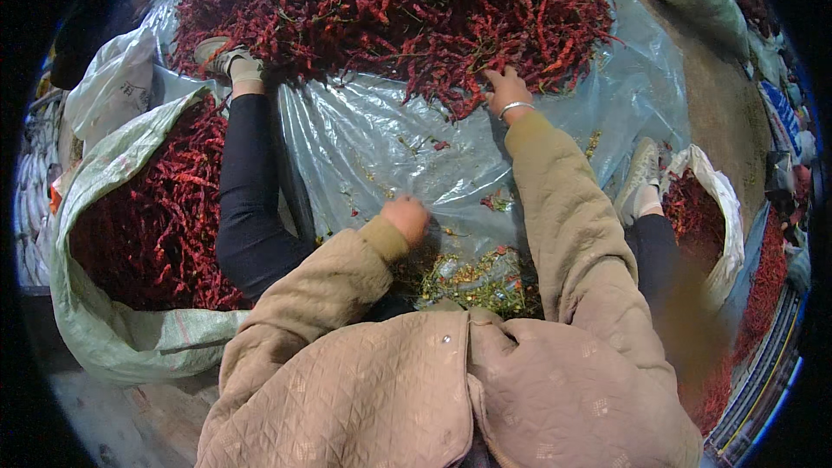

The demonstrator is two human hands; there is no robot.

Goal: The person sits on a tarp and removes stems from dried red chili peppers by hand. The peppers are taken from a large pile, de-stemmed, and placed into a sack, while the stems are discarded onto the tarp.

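A large heap of dried red chili peppers [403,19] lies in front of me on clear plastic sheeting [364,130]. At its near edge, my right hand [508,92], with a silver bracelet [517,108] at the wrist, touches the peppers with fingers somewhat apart. My left hand [406,218] is curled low over the sheet, nearer my body; its fingertips are hidden, so what it holds cannot be seen. Close to my lap is a patch of stems, seeds and pepper scraps [478,279]. A few loose bits [497,200] lie between my arms.
A wide pale green woven sack [84,234] full of dried chilies [162,221] stands to my left. On the right is a smaller white sack [731,208] with peppers. Another open sack [712,3] is at upper right. My legs [250,182] flank the sheet.
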